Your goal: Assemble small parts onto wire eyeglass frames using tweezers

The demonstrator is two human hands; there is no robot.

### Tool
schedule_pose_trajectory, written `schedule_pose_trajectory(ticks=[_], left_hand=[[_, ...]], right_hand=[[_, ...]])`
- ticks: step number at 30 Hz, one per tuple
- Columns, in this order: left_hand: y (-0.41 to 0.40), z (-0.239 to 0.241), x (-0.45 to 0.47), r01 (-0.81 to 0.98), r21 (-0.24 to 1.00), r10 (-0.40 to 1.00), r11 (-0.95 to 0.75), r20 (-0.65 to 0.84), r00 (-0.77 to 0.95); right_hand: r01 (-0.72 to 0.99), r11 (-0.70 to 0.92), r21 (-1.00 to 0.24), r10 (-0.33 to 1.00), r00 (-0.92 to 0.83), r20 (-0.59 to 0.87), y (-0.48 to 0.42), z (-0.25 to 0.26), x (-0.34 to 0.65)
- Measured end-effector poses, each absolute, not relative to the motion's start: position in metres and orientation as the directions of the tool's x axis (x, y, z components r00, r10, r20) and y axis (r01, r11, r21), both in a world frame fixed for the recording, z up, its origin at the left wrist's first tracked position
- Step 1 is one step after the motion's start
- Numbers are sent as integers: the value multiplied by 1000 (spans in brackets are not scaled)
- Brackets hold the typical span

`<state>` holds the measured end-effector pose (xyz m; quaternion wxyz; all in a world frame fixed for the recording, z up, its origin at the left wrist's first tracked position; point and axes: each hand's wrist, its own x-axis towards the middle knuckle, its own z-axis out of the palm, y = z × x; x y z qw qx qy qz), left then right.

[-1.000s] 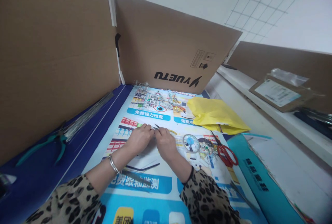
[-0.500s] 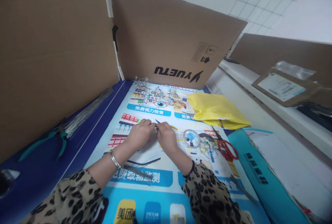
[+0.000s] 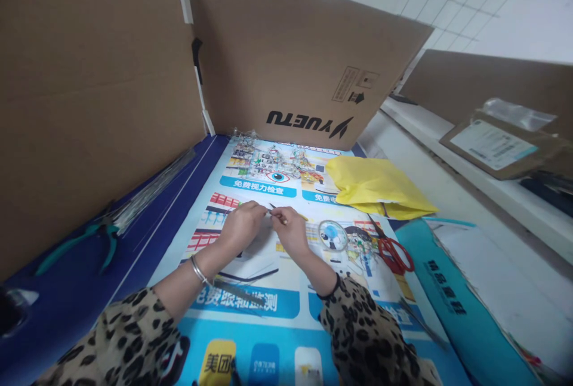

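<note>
Dark pointed tool [image 3: 273, 206] pinched in our right fingers [image 3: 286, 215] above the printed sheet [image 3: 242, 335], left fingers [image 3: 256, 212] closed beside its tip, contents too small to tell; we'd judge it mid-work, remainder unclear.

Yellow bag [image 3: 380, 186] near cardboard panel [image 3: 290, 46]

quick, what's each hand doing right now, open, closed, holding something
Left hand: closed in a pinch; anything held is too small to tell.
Right hand: closed, holding a slim dark-tipped tool.
</note>
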<state>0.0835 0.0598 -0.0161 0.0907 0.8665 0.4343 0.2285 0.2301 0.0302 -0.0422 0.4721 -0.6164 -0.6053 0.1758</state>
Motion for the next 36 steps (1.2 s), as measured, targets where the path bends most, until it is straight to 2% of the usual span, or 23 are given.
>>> schedule_pose_trajectory(ticks=[2, 5, 8, 10, 13, 17, 21, 36], left_hand=[[62, -19, 83, 660, 441, 793, -609, 347, 500], [67, -23, 82, 593, 552, 809, -587, 365, 461], [70, -26, 82, 552, 634, 837, -542, 353, 418], [72, -27, 83, 530, 688, 863, -496, 323, 388], [74, -27, 84, 465, 810, 916, -358, 209, 341], [73, -26, 87, 265, 962, 952, -60, -24, 304], [72, -25, 89, 147, 987, 952, 69, -109, 287], [68, -25, 92, 18, 991, 948, 135, -134, 288]], right_hand=[[489, 147, -860, 927, 234, 292, 31, -44, 230], [264, 55, -963, 960, 250, 124, 32, -46, 229], [58, -30, -998, 973, 230, -16, 32, -43, 228], [-13, -54, -998, 975, 217, -56, 32, -39, 228], [-57, -65, -996, 976, 206, -76, 31, -35, 228], [-99, -64, -993, 977, 198, -83, 30, -34, 228], [-145, -69, -987, 977, 190, -96, 29, -35, 226], [-207, 10, -978, 968, 248, -43, 30, -45, 224]])
